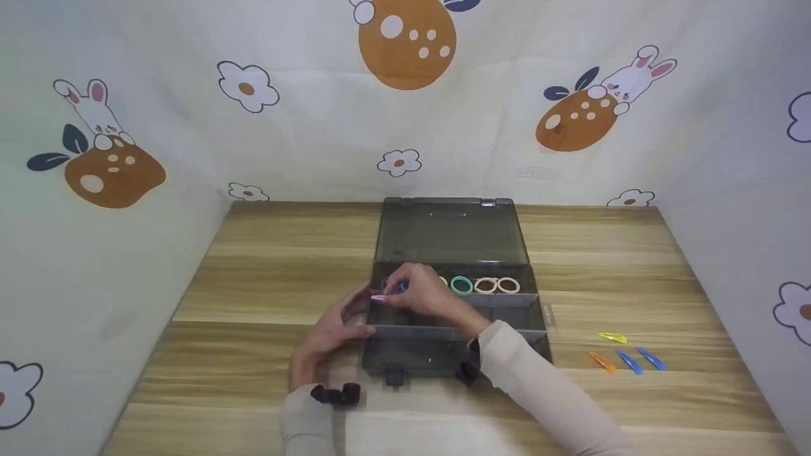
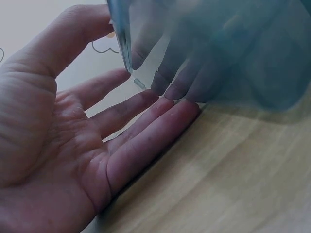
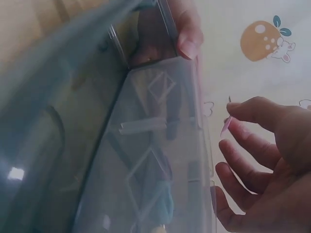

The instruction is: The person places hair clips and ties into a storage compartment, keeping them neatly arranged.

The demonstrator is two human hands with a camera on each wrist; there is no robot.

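A dark see-through storage box (image 1: 405, 362) stands with its lid (image 1: 453, 231) raised at the back. My left hand (image 1: 332, 329) holds the box's left side, thumb at the rim and fingers along the outer wall. In the left wrist view those fingertips meet the wall. Above the left end of the rear divider, my right hand (image 1: 421, 291) pinches a pink hair clip (image 3: 226, 126) between thumb and forefinger. Hair ties lie in the rear compartment: a green hair tie (image 1: 462, 285), peach hair ties (image 1: 509, 278) and others partly hidden by my right hand.
On the wooden table (image 1: 253, 272), right of the box, lie a yellow hair clip (image 1: 613, 337), an orange hair clip (image 1: 602, 361) and two blue hair clips (image 1: 629, 361). Two latches hang at the box's front, including the left latch (image 1: 394, 376). Patterned cloth (image 1: 317, 126) surrounds the table.
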